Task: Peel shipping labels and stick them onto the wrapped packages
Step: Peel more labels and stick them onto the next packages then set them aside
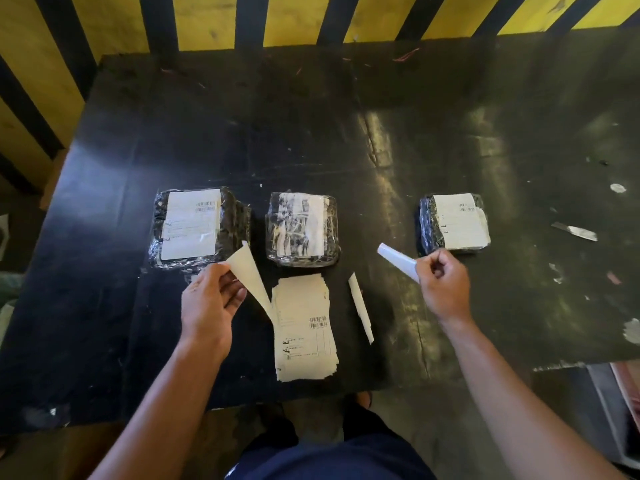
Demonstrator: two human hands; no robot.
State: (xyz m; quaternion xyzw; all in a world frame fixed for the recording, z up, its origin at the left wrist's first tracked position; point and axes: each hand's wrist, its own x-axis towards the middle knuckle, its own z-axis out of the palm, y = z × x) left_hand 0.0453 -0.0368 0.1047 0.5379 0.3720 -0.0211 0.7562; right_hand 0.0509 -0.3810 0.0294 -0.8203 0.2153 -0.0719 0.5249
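Three wrapped packages lie in a row on the black table. The left package and the right package each carry a white label on top. The middle package shows a black-and-white printed face under its wrap. A stack of shipping labels lies in front of the middle package. My left hand pinches a cream backing sheet that curls up from the stack's left edge. My right hand grips a peeled white label, raised just left of the right package.
A narrow white paper strip lies right of the label stack. A second strip and small paper scraps sit at the table's right. Yellow and black striped flooring lies beyond the far edge.
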